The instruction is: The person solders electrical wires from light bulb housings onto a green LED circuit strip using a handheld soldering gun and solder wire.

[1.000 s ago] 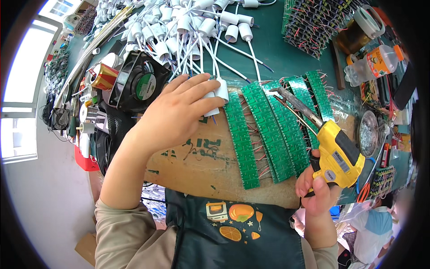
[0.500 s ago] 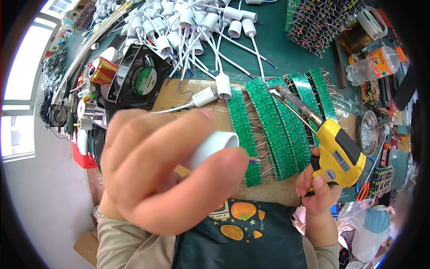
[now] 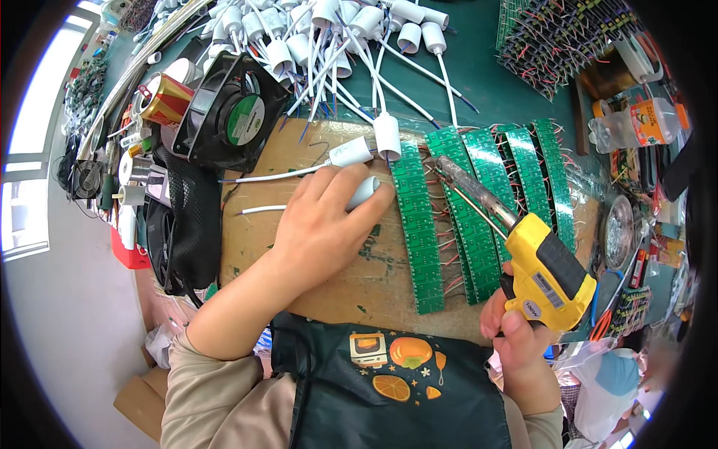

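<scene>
My left hand (image 3: 321, 224) is closed round a white lamp socket (image 3: 364, 193) low over the brown work board (image 3: 329, 292); the socket's white cable (image 3: 263, 209) comes out to the left of the hand. Just beyond lie a second white socket (image 3: 350, 153) with its cable and an upright one (image 3: 387, 136). In my right hand (image 3: 516, 322) is a yellow and black soldering gun (image 3: 552, 273), its tip pointing up and left above the green circuit board strips (image 3: 475, 224). Those strips lie side by side, with thin wires between them.
A heap of white sockets with cables (image 3: 321, 45) covers the far table. To the left are a black fan (image 3: 235, 116), a red and gold can (image 3: 166, 99) and a black mesh bag (image 3: 187, 217). A plastic bottle (image 3: 636, 123) and a round metal dish (image 3: 618, 232) stand right.
My left hand has moved away from the camera, down to the board, with the white socket still in it. The soldering gun has shifted slightly down and left in the picture.
</scene>
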### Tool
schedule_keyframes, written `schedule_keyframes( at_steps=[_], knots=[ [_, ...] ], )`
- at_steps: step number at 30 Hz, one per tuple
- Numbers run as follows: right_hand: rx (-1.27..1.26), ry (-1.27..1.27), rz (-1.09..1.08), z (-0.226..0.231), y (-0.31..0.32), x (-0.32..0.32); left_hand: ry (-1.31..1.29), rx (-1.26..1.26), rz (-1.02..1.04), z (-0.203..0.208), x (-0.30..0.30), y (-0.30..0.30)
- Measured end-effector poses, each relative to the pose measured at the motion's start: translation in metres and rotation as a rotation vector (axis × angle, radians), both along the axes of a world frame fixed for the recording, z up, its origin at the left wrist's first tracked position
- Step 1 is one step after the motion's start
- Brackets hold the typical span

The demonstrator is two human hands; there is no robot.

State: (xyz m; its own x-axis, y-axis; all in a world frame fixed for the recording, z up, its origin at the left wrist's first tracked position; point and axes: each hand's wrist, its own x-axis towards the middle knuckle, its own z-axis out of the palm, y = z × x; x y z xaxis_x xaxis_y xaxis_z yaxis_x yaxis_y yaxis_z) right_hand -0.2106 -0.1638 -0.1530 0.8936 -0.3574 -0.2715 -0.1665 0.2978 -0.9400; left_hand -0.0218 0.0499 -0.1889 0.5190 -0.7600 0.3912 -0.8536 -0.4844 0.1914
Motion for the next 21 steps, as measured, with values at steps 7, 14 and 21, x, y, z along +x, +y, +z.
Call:
schedule_keyframes(
  at_steps=[7,14,21],
  knots=[
    [-0.108,0.084,0.082,-0.005,-0.002,-0.003,0.008,-0.090,-0.031,-0.013,0.006,-0.001],
    [-0.129,0.124,0.165,-0.010,-0.004,-0.007,0.062,-0.118,-0.024,-0.013,0.007,-0.004],
    [-0.157,0.121,0.188,-0.013,-0.006,-0.008,0.068,-0.117,-0.019,-0.012,0.006,-0.006]
  ],
)
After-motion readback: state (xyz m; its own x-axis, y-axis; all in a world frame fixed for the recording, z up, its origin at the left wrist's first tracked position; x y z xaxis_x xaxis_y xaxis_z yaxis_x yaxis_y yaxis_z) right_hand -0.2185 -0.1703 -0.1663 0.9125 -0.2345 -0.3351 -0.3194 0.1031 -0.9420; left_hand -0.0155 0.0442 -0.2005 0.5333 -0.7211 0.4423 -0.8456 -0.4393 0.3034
